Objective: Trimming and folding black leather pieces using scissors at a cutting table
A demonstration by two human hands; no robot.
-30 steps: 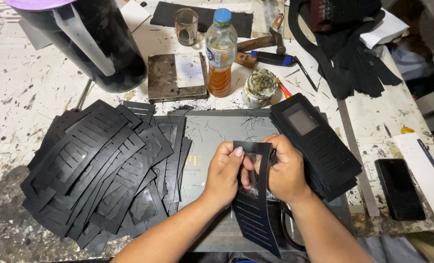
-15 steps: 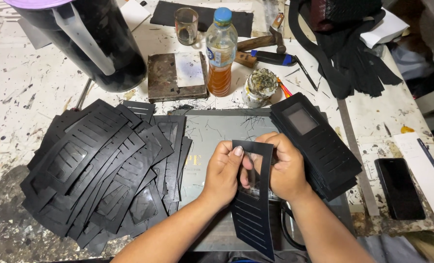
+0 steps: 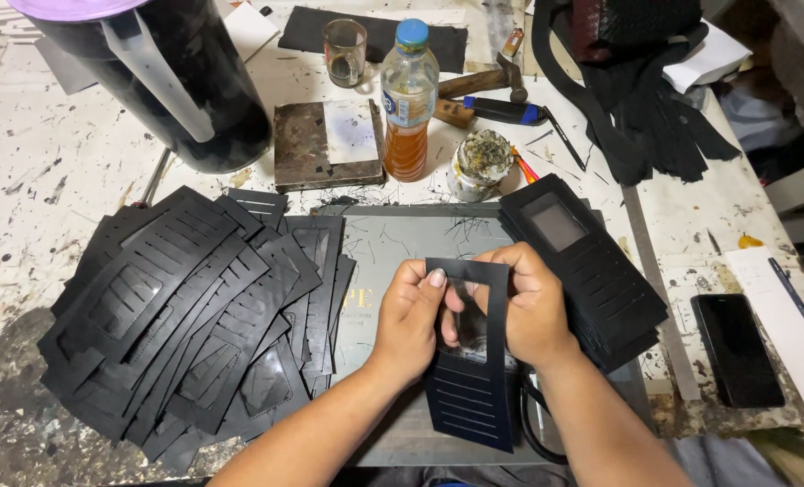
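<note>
Both my hands hold one black cut-out leather piece (image 3: 471, 397) with a window hole at its top and several slots lower down. My left hand (image 3: 409, 316) pinches its upper left edge. My right hand (image 3: 530, 302) grips its upper right side, with fingers behind the window. The piece hangs upright over a dark grey cutting mat (image 3: 393, 239). A spread heap of similar black pieces (image 3: 181, 316) lies to the left. A neat stack of the same pieces (image 3: 587, 261) sits right of my right hand.
At the back of the paint-spattered table stand a large black jug (image 3: 163, 77), a metal block (image 3: 325, 144), a bottle of orange liquid (image 3: 408, 99), a small glass (image 3: 344, 51), a glue pot (image 3: 480, 162) and a hammer (image 3: 483, 83). A black phone (image 3: 736, 347) lies right.
My hands have drawn slightly closer together on the top of the piece, and its lower end has swung a little to the left. Nothing else has moved.
</note>
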